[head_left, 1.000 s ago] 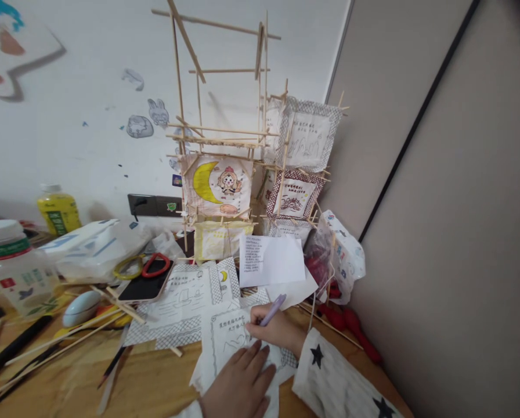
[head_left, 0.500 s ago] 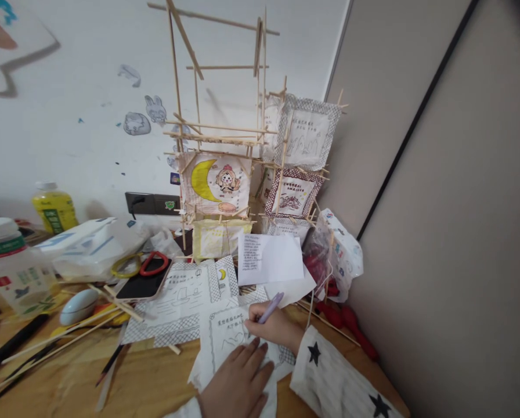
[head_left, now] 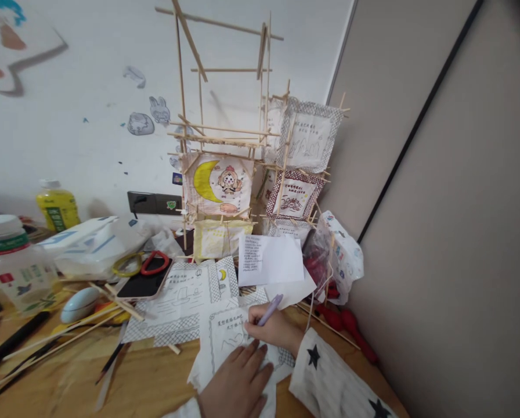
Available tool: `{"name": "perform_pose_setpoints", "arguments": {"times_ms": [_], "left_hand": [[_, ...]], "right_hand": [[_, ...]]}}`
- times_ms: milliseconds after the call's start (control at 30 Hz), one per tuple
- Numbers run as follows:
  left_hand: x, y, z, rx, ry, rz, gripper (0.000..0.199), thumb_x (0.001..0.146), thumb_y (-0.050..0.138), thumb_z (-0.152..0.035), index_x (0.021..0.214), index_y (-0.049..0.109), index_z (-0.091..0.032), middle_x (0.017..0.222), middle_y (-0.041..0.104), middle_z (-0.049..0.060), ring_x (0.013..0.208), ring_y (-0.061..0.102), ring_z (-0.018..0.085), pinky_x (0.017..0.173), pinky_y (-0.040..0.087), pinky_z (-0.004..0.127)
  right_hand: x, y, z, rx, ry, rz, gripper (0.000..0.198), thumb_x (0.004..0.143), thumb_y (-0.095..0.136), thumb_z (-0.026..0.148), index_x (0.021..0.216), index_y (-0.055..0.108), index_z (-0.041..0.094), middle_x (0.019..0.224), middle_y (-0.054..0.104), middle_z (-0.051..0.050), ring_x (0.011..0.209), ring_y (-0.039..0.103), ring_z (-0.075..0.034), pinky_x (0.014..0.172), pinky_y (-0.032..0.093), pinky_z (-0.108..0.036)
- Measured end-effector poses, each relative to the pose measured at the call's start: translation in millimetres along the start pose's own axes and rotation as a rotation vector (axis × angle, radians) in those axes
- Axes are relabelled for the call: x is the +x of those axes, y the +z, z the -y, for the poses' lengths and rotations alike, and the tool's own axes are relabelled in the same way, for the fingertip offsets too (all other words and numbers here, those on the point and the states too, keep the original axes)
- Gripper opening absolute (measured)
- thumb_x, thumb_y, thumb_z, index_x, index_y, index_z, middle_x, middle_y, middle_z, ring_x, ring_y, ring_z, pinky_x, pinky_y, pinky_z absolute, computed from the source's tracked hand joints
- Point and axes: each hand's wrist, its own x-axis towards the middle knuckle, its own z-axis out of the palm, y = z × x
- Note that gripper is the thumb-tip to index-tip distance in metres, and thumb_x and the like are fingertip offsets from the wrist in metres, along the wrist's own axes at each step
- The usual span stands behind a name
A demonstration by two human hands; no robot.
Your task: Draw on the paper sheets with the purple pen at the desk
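My right hand (head_left: 272,330) is closed around a purple pen (head_left: 270,309), its tip low over a white sheet (head_left: 219,348) with handwritten characters, a line drawing and a patterned border. Flat on the lower part of that sheet lies my left hand (head_left: 240,380), fingers stretched out. Just behind, a larger drawing (head_left: 181,299) shows boats and a crosshatched border. A note (head_left: 271,261) with lines of writing leans at the foot of a wooden stick frame (head_left: 225,129). Drawn panels, one with a yellow moon (head_left: 219,184), hang on the frame.
On the left stand a milky plastic bottle (head_left: 14,273) and a yellow drink bottle (head_left: 57,206). Scissors with red handles (head_left: 154,263) rest on a phone (head_left: 140,285). Loose sticks (head_left: 64,334) and a pencil (head_left: 109,363) lie nearby. A plastic bag (head_left: 340,255) sits against the grey panel at right.
The view has shifted slightly, so the background sits a little further right. Both hands keep almost the same place on the sheet, with the pen still held.
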Motion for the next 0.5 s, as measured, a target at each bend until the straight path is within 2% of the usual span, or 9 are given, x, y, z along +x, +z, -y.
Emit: {"name": "perform_pose_setpoints", "arguments": {"times_ms": [133, 300, 500], "left_hand": [[0.6, 7.0, 2.2, -0.001, 0.03, -0.077, 0.048, 0.079, 0.054, -0.015, 0.126, 0.051, -0.017, 0.136, 0.046, 0.015, 0.124, 0.042, 0.035, 0.099, 0.039, 0.053], [1.5, 13.5, 5.3, 0.025, 0.039, -0.068, 0.048, 0.079, 0.052, -0.016, 0.127, 0.049, -0.017, 0.136, 0.045, 0.015, 0.123, 0.043, 0.035, 0.099, 0.039, 0.053], [0.0, 8.9, 3.4, 0.012, 0.038, -0.082, 0.048, 0.078, 0.053, -0.015, 0.126, 0.05, -0.018, 0.135, 0.047, 0.014, 0.124, 0.043, 0.034, 0.099, 0.039, 0.052]], "right_hand": [[-0.7, -2.7, 5.2, -0.014, 0.0, -0.001, 0.024, 0.07, 0.059, 0.015, 0.054, 0.041, 0.018, 0.052, 0.039, 0.007, 0.052, 0.035, -0.008, 0.048, 0.026, -0.019], [-0.3, -1.6, 1.3, -0.023, 0.009, 0.004, 0.023, 0.071, 0.059, 0.015, 0.055, 0.043, 0.018, 0.052, 0.04, 0.007, 0.052, 0.036, -0.009, 0.048, 0.027, -0.02], [1.0, 1.6, -5.5, -0.022, 0.013, 0.001, 0.024, 0.072, 0.06, 0.017, 0.055, 0.043, 0.018, 0.052, 0.041, 0.007, 0.053, 0.036, -0.009, 0.049, 0.027, -0.021]]}}
